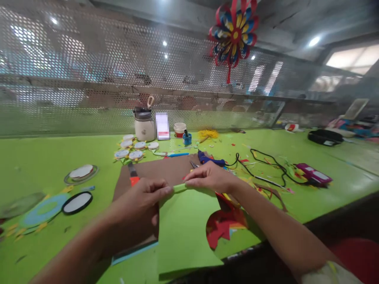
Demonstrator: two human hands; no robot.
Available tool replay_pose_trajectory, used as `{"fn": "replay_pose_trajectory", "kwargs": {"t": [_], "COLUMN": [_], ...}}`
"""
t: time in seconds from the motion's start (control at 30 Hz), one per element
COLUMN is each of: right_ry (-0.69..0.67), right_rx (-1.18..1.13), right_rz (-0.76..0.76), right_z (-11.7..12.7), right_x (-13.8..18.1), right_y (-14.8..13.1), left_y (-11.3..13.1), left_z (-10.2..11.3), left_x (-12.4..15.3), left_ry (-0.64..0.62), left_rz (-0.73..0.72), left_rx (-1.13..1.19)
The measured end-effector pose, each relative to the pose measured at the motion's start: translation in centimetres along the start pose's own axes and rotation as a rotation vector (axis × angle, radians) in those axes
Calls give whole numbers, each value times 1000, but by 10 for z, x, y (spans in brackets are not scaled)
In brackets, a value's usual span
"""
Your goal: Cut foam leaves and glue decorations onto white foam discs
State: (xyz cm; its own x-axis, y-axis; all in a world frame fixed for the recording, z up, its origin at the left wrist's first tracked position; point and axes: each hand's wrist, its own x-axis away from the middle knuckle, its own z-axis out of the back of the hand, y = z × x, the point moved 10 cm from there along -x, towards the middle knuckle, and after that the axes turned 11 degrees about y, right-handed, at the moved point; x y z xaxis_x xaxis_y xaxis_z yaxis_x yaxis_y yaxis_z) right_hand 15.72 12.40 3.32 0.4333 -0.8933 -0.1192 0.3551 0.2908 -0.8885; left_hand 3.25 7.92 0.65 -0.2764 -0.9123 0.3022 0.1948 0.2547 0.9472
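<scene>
A large green paper sheet [186, 228] with a curved cutout on its right side lies over the brown board [160, 169]. Along its far edge is a narrow green strip [179, 187], apparently a folded edge of the sheet. My left hand [152, 193] pinches the strip's left end, and my right hand [207, 177] pinches its right end. Left of the sheet, an orange-handled cutter [134, 177] lies partly behind my left hand. A blue glue gun [211, 159] rests just beyond my right hand. Red paper scraps [220, 230] show beside the sheet, under my right forearm.
A white jug [144, 127], a lit phone [162, 126] and an ink bottle [186, 138] stand at the back. Several round white pieces [136, 154] lie before the jug. At left are a blue paper ring [45, 210] and black-rimmed disc [77, 202]. A black cord reaches a purple box [314, 174].
</scene>
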Motion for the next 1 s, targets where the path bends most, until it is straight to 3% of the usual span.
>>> {"fn": "replay_pose_trajectory", "kwargs": {"t": [0.2,0.33,0.47,0.63,0.73,0.9,1.0], "right_ry": [-24,-23,-32,-40,-38,-35,-49], "right_rx": [-106,-92,-46,-57,-31,34,110], "right_rz": [-25,-29,-10,-46,-10,59,103], "right_z": [-4,-4,-3,-4,-5,-8,-11], "right_x": [0,1,1,1,0,0,2], "right_y": [-1,-1,-2,3,1,-6,-14], "left_y": [-7,-6,-10,0,-2,-4,-5], "left_z": [0,6,-2,8,-2,2,-1], "left_x": [-6,-2,-4,-8,-7,-3,-1], "left_ry": [-61,22,-57,121,79,155,110], "left_rz": [-1,7,16,-126,-117,-130,-148], "left_rx": [39,-5,-54,-50,-104,-143,-196]}}
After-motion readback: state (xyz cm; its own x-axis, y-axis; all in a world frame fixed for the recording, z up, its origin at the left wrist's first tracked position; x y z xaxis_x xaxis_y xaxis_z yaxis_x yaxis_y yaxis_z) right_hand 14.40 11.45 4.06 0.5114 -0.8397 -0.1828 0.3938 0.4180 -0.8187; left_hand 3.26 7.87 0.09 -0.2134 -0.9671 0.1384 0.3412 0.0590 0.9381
